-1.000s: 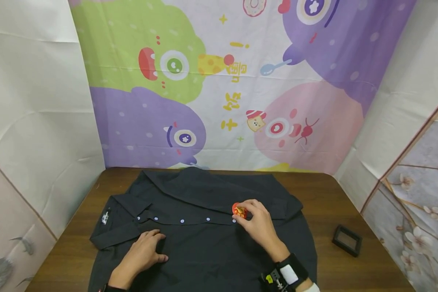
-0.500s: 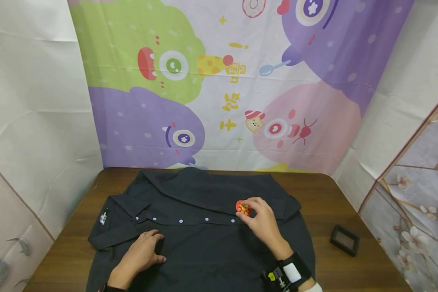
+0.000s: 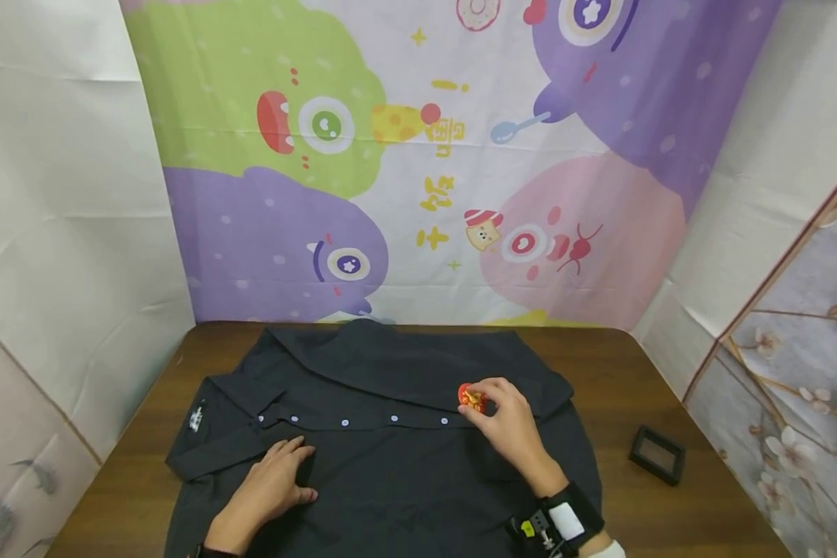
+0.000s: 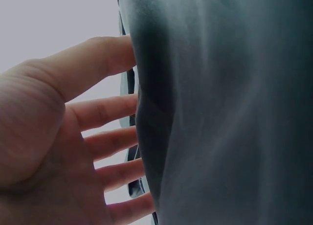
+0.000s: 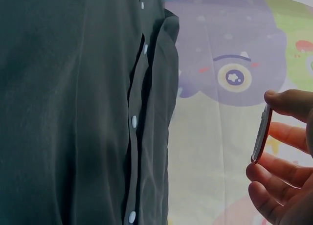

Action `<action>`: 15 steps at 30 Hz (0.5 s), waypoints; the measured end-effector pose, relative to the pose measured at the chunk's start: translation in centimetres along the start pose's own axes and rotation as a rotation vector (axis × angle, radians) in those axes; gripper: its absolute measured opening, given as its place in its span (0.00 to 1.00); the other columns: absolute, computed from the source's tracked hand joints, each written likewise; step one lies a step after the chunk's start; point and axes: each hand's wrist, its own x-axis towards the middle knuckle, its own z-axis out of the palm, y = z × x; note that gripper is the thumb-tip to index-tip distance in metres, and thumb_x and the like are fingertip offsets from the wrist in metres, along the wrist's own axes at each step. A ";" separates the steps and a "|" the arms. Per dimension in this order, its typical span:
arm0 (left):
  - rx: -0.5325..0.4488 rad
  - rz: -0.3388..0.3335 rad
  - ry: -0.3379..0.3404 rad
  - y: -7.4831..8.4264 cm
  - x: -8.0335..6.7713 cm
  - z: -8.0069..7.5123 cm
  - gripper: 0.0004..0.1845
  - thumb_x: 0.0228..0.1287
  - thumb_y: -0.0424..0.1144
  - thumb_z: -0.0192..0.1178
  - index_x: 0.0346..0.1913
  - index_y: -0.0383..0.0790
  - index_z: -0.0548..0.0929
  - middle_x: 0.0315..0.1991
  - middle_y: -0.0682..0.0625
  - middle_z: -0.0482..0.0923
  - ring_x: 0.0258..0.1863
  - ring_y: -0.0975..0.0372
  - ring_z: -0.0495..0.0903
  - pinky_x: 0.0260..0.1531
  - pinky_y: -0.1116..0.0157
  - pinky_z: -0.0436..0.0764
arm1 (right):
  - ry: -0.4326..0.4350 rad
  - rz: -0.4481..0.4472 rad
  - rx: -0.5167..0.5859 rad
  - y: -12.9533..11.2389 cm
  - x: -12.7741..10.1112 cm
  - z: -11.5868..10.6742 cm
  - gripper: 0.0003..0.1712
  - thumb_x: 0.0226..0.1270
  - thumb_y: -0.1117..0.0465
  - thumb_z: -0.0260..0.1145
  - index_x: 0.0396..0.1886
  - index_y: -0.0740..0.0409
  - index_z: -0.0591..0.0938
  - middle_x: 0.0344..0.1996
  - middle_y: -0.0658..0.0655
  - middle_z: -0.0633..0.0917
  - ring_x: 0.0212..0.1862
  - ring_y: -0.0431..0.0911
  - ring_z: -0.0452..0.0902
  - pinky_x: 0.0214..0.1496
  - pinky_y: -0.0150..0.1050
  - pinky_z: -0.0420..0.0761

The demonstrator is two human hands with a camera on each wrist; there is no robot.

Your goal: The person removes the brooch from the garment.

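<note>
A black button-up shirt [image 3: 390, 434] lies spread on the brown table [image 3: 642, 387], its white buttons [image 3: 345, 423] in a row along the placket. My right hand [image 3: 502, 422] pinches a small round red badge [image 3: 471, 397] with a yellow design just above the placket's right end. In the right wrist view the badge [image 5: 262, 133] shows edge-on between thumb and fingers, beside the shirt [image 5: 73, 112]. My left hand [image 3: 272, 484] rests flat on the shirt's lower left; the left wrist view shows its straight fingers [image 4: 107, 110] against the dark cloth [image 4: 220, 112].
A small black square box [image 3: 658, 454] sits on the table at the right. A colourful cartoon cloth [image 3: 425, 155] hangs behind the table. White and flowered panels close in both sides.
My right hand has carried the red badge slightly to the right along the shirt. The left hand has stayed in place.
</note>
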 end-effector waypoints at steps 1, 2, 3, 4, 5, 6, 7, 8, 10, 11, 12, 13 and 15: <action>-0.002 0.000 -0.004 0.0 0.1 0.0 0.35 0.46 0.43 0.76 0.59 0.34 0.78 0.66 0.33 0.68 0.68 0.36 0.63 0.57 0.34 0.67 | 0.003 -0.001 -0.003 0.1 0.0 -0.1 0.18 0.47 0.58 0.80 0.40 0.56 0.88 0.39 0.55 0.85 0.38 0.44 0.78 0.37 0.36 0.77; -0.004 0.003 -0.008 0.0 0.1 -0.1 0.35 0.46 0.43 0.76 0.59 0.34 0.78 0.67 0.33 0.68 0.68 0.37 0.63 0.57 0.34 0.67 | 0.006 -0.003 -0.005 0.1 0.1 -0.2 0.18 0.47 0.58 0.80 0.40 0.56 0.88 0.39 0.55 0.85 0.37 0.43 0.77 0.37 0.36 0.77; -0.003 0.005 -0.013 0.0 0.2 -0.1 0.35 0.47 0.43 0.76 0.59 0.34 0.78 0.67 0.33 0.68 0.68 0.37 0.63 0.57 0.34 0.67 | 0.008 -0.004 -0.007 0.2 0.1 -0.3 0.18 0.47 0.58 0.80 0.40 0.56 0.88 0.39 0.54 0.85 0.37 0.43 0.77 0.37 0.35 0.77; -0.002 0.006 -0.018 0.1 0.2 -0.1 0.35 0.47 0.43 0.76 0.59 0.34 0.78 0.67 0.33 0.68 0.67 0.37 0.63 0.57 0.34 0.67 | 0.010 -0.006 -0.011 0.3 0.1 -0.4 0.19 0.47 0.58 0.80 0.40 0.56 0.88 0.39 0.54 0.85 0.36 0.43 0.77 0.36 0.36 0.77; 0.000 0.006 -0.022 0.1 0.3 -0.1 0.35 0.47 0.43 0.76 0.59 0.34 0.78 0.67 0.33 0.68 0.67 0.37 0.64 0.57 0.35 0.67 | 0.009 -0.005 -0.013 0.4 0.1 -0.5 0.19 0.47 0.58 0.80 0.40 0.56 0.88 0.39 0.55 0.85 0.36 0.43 0.77 0.36 0.36 0.77; 0.001 0.006 -0.027 0.1 0.3 0.0 0.35 0.47 0.43 0.76 0.60 0.35 0.78 0.67 0.33 0.68 0.67 0.38 0.64 0.57 0.35 0.67 | 0.009 -0.005 -0.017 0.5 0.1 -0.6 0.19 0.47 0.58 0.80 0.40 0.56 0.88 0.39 0.55 0.85 0.36 0.43 0.77 0.36 0.36 0.78; 0.002 0.006 -0.030 0.1 0.3 0.0 0.35 0.47 0.43 0.76 0.60 0.35 0.78 0.67 0.33 0.68 0.67 0.38 0.64 0.57 0.35 0.67 | 0.012 -0.005 -0.022 0.6 0.1 -0.7 0.19 0.47 0.58 0.80 0.40 0.57 0.88 0.39 0.55 0.85 0.36 0.43 0.77 0.36 0.36 0.78; 0.002 0.007 -0.031 0.1 0.3 0.0 0.35 0.47 0.43 0.76 0.59 0.35 0.78 0.67 0.33 0.68 0.67 0.38 0.64 0.57 0.35 0.67 | 0.015 -0.002 -0.022 0.6 0.0 -0.8 0.19 0.47 0.58 0.80 0.40 0.57 0.88 0.39 0.55 0.85 0.35 0.43 0.76 0.36 0.36 0.78; 0.005 0.006 -0.032 0.0 0.4 0.1 0.35 0.46 0.43 0.76 0.59 0.35 0.78 0.67 0.33 0.68 0.67 0.38 0.64 0.57 0.35 0.67 | 0.026 0.002 -0.027 0.8 0.0 -1.0 0.19 0.46 0.59 0.80 0.40 0.57 0.88 0.39 0.55 0.85 0.35 0.44 0.77 0.36 0.36 0.78; 0.006 0.005 -0.031 0.0 0.4 0.1 0.35 0.46 0.43 0.76 0.59 0.35 0.78 0.67 0.33 0.68 0.67 0.38 0.64 0.57 0.35 0.68 | 0.029 0.004 -0.028 0.9 0.0 -1.1 0.19 0.46 0.59 0.80 0.40 0.57 0.88 0.39 0.55 0.85 0.35 0.44 0.77 0.36 0.36 0.78; 0.006 0.003 -0.029 0.0 0.4 0.1 0.35 0.46 0.43 0.76 0.59 0.35 0.78 0.67 0.33 0.68 0.67 0.38 0.64 0.57 0.35 0.68 | 0.032 0.001 -0.028 0.9 0.0 -1.2 0.19 0.47 0.60 0.80 0.40 0.58 0.88 0.39 0.56 0.85 0.35 0.44 0.77 0.36 0.36 0.78; 0.006 0.002 -0.026 0.0 0.3 0.1 0.35 0.46 0.43 0.76 0.59 0.35 0.78 0.67 0.33 0.68 0.67 0.38 0.64 0.57 0.35 0.68 | 0.034 0.000 -0.029 1.0 0.0 -1.2 0.19 0.47 0.60 0.80 0.40 0.58 0.88 0.39 0.56 0.85 0.35 0.44 0.77 0.36 0.36 0.78; 0.007 -0.001 -0.023 0.0 0.4 0.0 0.35 0.46 0.43 0.76 0.59 0.35 0.78 0.67 0.33 0.68 0.67 0.38 0.64 0.57 0.35 0.68 | 0.039 -0.005 -0.030 1.1 0.1 -1.3 0.19 0.47 0.59 0.80 0.40 0.58 0.88 0.39 0.56 0.85 0.35 0.44 0.77 0.36 0.36 0.78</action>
